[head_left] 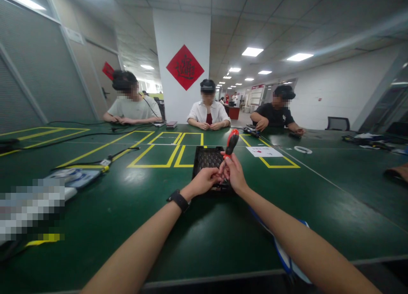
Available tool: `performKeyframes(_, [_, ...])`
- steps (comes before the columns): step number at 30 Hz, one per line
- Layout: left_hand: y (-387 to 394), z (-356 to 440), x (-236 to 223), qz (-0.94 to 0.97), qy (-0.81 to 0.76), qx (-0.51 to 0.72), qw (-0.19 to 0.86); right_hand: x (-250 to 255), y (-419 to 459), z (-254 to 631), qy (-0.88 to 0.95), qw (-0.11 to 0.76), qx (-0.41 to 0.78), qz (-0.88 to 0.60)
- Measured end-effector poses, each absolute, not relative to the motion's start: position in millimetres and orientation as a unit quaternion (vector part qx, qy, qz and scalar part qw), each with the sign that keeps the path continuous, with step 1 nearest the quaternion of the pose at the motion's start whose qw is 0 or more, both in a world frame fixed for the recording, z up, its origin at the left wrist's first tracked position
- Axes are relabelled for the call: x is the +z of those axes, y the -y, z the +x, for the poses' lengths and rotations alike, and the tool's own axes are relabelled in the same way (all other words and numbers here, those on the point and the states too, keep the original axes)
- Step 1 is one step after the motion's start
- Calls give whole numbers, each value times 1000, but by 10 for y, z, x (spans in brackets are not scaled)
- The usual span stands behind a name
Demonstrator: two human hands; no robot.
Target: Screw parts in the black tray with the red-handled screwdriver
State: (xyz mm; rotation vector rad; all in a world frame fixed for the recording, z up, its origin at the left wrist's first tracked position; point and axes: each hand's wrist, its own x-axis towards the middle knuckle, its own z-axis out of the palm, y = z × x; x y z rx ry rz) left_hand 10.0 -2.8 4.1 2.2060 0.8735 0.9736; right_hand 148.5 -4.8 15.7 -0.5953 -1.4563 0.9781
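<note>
My right hand [234, 173] is closed around the lower part of a screwdriver [232, 142] with a red and black handle, which points up and leans slightly right. Close against it, my left hand [206, 180] has its fingers pinched together near the screwdriver's lower end. Whatever the left fingertips hold is too small to make out. Both hands are over a black tray-like box [204, 158] with a patterned inside, lying on the green table [153, 234]. The hands cover the box's near part. A dark watch band circles my left wrist.
Yellow tape [149, 166] marks rectangles on the table. A paper sheet [264, 152] and a white ring [302, 150] lie to the right. Cables and a flat package [76, 177] are at left. Three people wearing headsets sit along the far side.
</note>
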Motion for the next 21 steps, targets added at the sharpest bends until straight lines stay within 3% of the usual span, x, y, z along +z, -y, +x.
performKeyframes(21, [18,112,26,803,-336,379,315,208,91,1459,625,613,408,-258])
